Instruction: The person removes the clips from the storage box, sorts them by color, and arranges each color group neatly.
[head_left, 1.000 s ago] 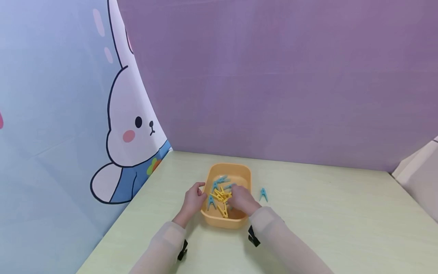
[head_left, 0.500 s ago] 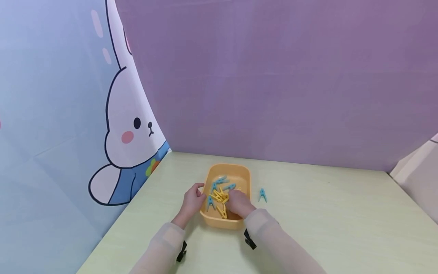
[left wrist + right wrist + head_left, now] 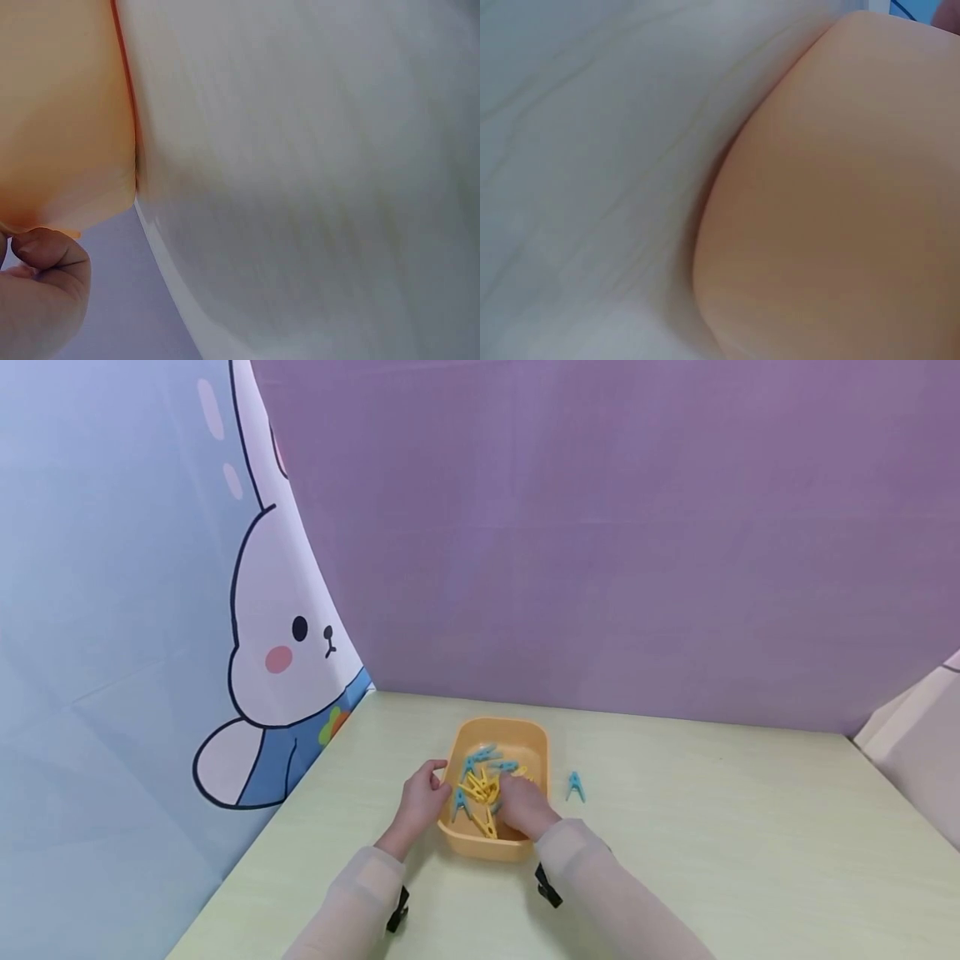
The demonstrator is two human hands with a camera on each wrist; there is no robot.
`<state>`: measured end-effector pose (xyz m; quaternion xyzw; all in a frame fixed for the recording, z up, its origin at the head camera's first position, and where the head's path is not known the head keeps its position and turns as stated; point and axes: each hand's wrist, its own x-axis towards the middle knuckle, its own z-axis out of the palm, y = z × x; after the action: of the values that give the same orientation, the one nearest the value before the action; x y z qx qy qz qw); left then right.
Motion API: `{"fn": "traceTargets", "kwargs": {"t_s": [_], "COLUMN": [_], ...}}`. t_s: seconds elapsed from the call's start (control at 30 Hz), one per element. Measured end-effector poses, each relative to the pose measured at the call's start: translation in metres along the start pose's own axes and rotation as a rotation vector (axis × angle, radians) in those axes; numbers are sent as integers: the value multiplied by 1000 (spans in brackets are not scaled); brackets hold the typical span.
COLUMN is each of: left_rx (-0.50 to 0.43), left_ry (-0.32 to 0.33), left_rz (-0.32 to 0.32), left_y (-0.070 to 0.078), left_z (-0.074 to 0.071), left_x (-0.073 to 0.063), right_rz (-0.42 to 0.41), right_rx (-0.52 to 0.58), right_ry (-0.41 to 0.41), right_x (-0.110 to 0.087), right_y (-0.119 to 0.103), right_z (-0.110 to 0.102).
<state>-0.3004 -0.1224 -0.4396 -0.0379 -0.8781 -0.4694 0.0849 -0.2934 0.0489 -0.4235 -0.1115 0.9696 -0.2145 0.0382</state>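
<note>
I see the left hand (image 3: 422, 797) pinching the orange basket (image 3: 489, 852) by its rim, but can't tell the opening or grip of the right hand (image 3: 527, 807) beside the clothespins (image 3: 492, 792).

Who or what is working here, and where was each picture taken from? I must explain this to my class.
There is no machine: a person works with a bare left hand and right hand. The wide view comes from a camera on the head; the close-ups come from wrist cameras, probably the black pieces. On the pale table stands an orange tub with blue pegs and yellow pegs inside; a lone blue peg lies outside, to its right. The left hand's grip is on the tub's left edge. The right hand reaches inside; whether it holds anything is hidden.
</note>
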Motion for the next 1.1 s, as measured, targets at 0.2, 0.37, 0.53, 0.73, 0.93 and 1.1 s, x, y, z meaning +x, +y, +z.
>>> {"fn": "traceTargets", "kwargs": {"t_s": [0.2,0.37,0.53,0.73,0.93,1.1], "left_rx": [-5,-4,-1,0,-5,-1], "left_ry": [3,2,-1,-2,-1,2], "left_rz": [5,7,3,7,11,20], "left_y": [0,0,0,0,-1,0], "left_z": [0,0,-1,-1,0,-1], "left_x": [0,0,0,0,1,0], "right_rz": [-100,-168,-160,-140,-115,-99], "right_rx": [-80,-195,-200,-197,-55,33], "right_ry": [100,217,259,267,244,245], "right_x": [-1,-3,-3,-1,1,1], "right_y": [2,4,6,8,13,15], "right_z": [0,-5,-8,-10,-14,-17]}}
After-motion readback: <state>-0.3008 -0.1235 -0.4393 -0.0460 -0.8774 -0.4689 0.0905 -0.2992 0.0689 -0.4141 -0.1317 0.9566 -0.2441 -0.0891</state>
